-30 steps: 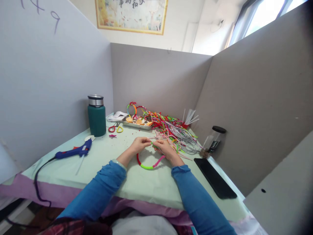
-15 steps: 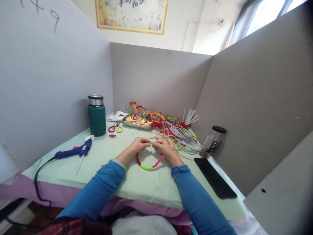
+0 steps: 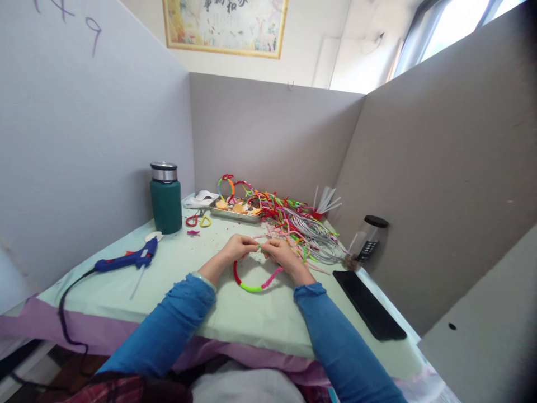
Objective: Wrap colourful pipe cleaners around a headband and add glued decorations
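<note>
The left hand [image 3: 240,247] and right hand [image 3: 280,251] meet over the middle of the table [image 3: 235,322], fingertips nearly touching. Both are in a pinch, thumbs against fingers, on a small green piece [image 3: 259,246] that shows between them; whether it joins the ring below is hidden by the fingers.

The multicoloured ring [image 3: 251,289] curves on the near side of the hands, between them and the table's front edge. It shows 3 colours: red by the left hand, bright green along the bottom, pink by the right.

The ring looks very light, with a soft, fuzzy wrap over what is probably a bendable core. It should grip well rather than slip, and dent or bend more readily than break. The thickly wrapped green stretch seems the steadiest hold; the small green piece calls for fingertips only.

A blue glue gun [image 3: 126,261] lies by the table's left edge, a black phone [image 3: 369,305] along the right edge, and a heap of fuzzy stems [image 3: 277,204] towards the back right corner.
</note>
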Demonstrator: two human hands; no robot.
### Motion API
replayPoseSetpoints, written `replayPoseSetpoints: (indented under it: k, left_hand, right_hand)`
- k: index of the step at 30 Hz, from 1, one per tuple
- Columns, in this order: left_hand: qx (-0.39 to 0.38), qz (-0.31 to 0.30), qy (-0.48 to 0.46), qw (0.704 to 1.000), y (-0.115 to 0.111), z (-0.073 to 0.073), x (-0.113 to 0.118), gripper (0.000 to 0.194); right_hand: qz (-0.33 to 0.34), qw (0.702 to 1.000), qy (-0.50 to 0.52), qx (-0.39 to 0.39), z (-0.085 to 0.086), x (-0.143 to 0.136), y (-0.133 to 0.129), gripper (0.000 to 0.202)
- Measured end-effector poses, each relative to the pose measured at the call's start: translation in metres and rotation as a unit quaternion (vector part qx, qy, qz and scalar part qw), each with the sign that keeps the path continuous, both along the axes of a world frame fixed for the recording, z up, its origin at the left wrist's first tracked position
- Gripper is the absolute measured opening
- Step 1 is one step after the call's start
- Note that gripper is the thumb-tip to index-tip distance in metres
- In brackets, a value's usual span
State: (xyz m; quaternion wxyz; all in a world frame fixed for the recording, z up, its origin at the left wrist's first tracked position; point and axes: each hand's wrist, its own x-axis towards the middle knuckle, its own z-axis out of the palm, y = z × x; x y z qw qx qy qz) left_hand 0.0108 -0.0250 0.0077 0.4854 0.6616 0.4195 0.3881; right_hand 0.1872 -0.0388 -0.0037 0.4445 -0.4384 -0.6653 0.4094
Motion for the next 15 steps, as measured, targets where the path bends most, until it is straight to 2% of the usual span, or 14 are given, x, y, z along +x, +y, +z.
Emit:
replayPoseSetpoints:
  k: [8, 15]
  left_hand:
    - [-0.028, 0.007, -0.005, 1.000, -0.0024, 0.0019, -0.0011, 0.031]
    - [-0.031, -0.011, -0.016, 0.999, -0.0002, 0.0008, 0.0000, 0.035]
  right_hand:
    - [0.002, 1.000, -0.014, 0.021, -0.0013, -0.0010, 0.0014, 0.026]
    - [-0.001, 1.000, -0.003, 0.007, -0.0023, 0.0004, 0.0025, 0.027]
